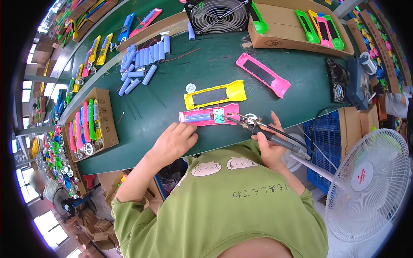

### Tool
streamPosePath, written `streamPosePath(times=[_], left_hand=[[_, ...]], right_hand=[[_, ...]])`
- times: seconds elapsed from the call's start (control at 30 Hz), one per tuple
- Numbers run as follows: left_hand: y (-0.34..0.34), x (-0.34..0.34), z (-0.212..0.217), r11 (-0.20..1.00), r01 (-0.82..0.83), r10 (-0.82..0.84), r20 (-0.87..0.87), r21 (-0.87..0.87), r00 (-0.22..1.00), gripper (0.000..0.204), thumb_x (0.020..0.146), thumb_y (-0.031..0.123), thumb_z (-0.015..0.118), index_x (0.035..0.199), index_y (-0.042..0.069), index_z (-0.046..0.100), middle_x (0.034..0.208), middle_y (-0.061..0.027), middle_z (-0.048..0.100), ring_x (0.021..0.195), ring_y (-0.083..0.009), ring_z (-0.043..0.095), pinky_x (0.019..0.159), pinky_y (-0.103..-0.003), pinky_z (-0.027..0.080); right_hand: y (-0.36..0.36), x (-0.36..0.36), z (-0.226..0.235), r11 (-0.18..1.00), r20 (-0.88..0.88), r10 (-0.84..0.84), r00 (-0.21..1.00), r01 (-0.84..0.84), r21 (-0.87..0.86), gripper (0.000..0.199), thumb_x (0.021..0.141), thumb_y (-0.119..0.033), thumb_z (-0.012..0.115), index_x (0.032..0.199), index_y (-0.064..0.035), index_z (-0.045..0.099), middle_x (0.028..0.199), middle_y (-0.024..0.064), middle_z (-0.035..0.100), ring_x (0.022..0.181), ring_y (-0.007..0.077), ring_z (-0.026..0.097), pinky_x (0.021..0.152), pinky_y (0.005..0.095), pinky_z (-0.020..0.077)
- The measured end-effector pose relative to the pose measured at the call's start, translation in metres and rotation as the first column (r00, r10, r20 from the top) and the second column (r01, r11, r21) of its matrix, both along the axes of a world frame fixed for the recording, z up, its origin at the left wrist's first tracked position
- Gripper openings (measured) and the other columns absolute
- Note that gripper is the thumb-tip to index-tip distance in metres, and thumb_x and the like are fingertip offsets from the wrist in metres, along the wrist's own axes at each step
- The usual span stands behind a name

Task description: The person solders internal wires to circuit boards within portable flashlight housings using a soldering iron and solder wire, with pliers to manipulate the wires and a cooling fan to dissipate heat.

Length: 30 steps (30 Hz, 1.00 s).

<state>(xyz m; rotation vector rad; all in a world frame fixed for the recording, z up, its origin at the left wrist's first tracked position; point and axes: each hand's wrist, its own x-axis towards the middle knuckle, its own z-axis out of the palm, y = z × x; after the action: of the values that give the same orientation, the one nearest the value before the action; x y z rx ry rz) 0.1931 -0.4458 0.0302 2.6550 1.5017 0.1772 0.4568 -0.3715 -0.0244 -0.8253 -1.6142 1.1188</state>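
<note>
Near the table's front edge lies an opened pink flashlight housing (187, 116), with a blue cylindrical battery (198, 117) and a green circuit board (219, 115) inside. My left hand (175, 141) is closed, its curled fingers at the housing's near left edge. In my right hand (272, 144) is a soldering iron (275, 138) with a thin curved metal tube along it; its tip points at the circuit board. A round silvery lamp head (250, 117) sits at the housing's right end, partly behind the iron. Just beyond lies a yellow housing (216, 95) with a dark panel.
Another pink housing (263, 75) lies farther right. Loose blue batteries (146, 58) are heaped at back left. A boxed fan (218, 16) and a cardboard tray (297, 45) of housings stand behind. A carton (107, 116) is at left, a white fan (365, 185) at right.
</note>
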Motion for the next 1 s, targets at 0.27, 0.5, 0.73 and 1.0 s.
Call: streamPosePath(times=[0.27, 0.5, 0.73, 1.0], left_hand=[[0.002, 0.021, -0.043, 0.925, -0.302, 0.196, 0.394, 0.229, 0.898, 0.023, 0.063, 0.004, 0.066, 0.085, 0.006, 0.060, 0.093, -0.0071, 0.056, 0.082, -0.0219, 0.054, 0.067, -0.033, 0.043], [0.016, 0.058, -0.051, 0.798, -0.599, 0.340, 0.768, 0.071, 0.543, 0.021, 0.063, -0.006, 0.069, 0.081, 0.004, 0.066, 0.074, -0.0050, 0.056, 0.065, -0.0183, 0.053, 0.060, -0.027, 0.043], [0.017, 0.053, -0.046, 0.848, -0.438, 0.266, 0.475, 0.299, 0.839, 0.029, 0.058, -0.003, 0.068, 0.086, 0.005, 0.065, 0.074, -0.0050, 0.053, 0.066, -0.0197, 0.053, 0.058, -0.031, 0.043], [0.017, 0.053, -0.048, 0.840, -0.405, 0.239, 0.424, 0.361, 0.874, 0.033, 0.055, -0.004, 0.068, 0.087, 0.005, 0.065, 0.074, -0.0039, 0.052, 0.064, -0.0198, 0.052, 0.054, -0.030, 0.042]], right_hand=[[0.002, -0.004, 0.000, 1.000, 0.028, -0.009, 1.000, 0.008, 0.029, 0.018, 0.076, -0.002, 0.059, 0.092, 0.0052, 0.057, 0.070, 0.0066, 0.058, 0.061, 0.0159, 0.064, 0.107, 0.0502, 0.0205], [0.001, -0.002, 0.000, 1.000, 0.065, -0.004, 0.998, 0.003, 0.015, 0.017, 0.076, -0.003, 0.059, 0.091, 0.0050, 0.058, 0.070, 0.0071, 0.059, 0.067, 0.0155, 0.064, 0.107, 0.0503, 0.0208], [0.002, -0.001, 0.000, 0.999, 0.069, -0.008, 0.998, 0.006, 0.042, 0.020, 0.072, 0.000, 0.064, 0.091, -0.0016, 0.059, 0.064, 0.0036, 0.058, 0.068, 0.0132, 0.058, 0.104, 0.0499, 0.0240], [0.002, -0.003, -0.002, 0.999, 0.046, -0.020, 0.999, 0.018, 0.034, 0.019, 0.071, -0.001, 0.065, 0.090, -0.0025, 0.059, 0.064, 0.0033, 0.059, 0.066, 0.0129, 0.058, 0.103, 0.0503, 0.0248]])
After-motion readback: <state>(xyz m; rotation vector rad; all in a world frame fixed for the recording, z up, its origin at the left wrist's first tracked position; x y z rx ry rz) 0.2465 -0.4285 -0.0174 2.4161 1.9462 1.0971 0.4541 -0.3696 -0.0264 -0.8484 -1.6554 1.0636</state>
